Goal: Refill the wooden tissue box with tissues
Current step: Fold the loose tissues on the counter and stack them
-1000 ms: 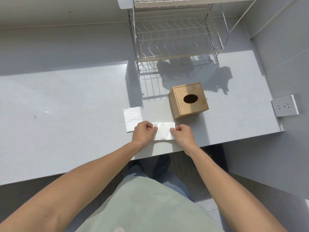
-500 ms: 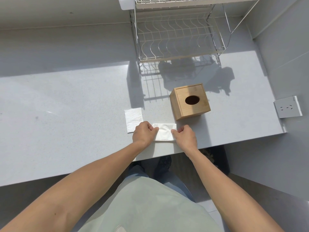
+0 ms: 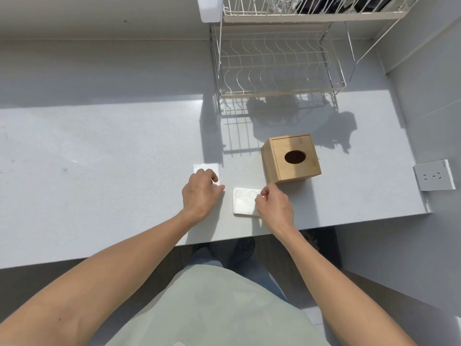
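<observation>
A person stands at the near edge of a pale grey desk [image 3: 99, 151], both bare forearms reaching forward over it. The wooden tissue box [image 3: 291, 158] sits upright on the desk, right of centre, its lid facing up with a dark oval opening in the middle; no tissue shows in the opening. Just near and left of the box lies a folded white tissue [image 3: 245, 201], flat on the desk and apart from the box. The right hand [image 3: 273, 204] rests over the right edge of this tissue, its fingers curled and its thumb and forefinger pinching the tissue's far right corner, close beside the box's near left corner. The left hand [image 3: 200, 193] lies to the left, apart from that tissue, palm down with its fingers loosely bent and holding nothing that can be seen; it covers the near part of a second white tissue [image 3: 205, 168], whose far edge shows beyond the knuckles. Whether the fingertips press on this second tissue cannot be told. At the far side of the desk stands a white wire dish rack [image 3: 279, 68] with two tiers, throwing a grid-like shadow toward the box. On the wall at the right, a white socket plate [image 3: 434, 175] sits level with the box. The person's pale green shirt fills the near middle of the view.
</observation>
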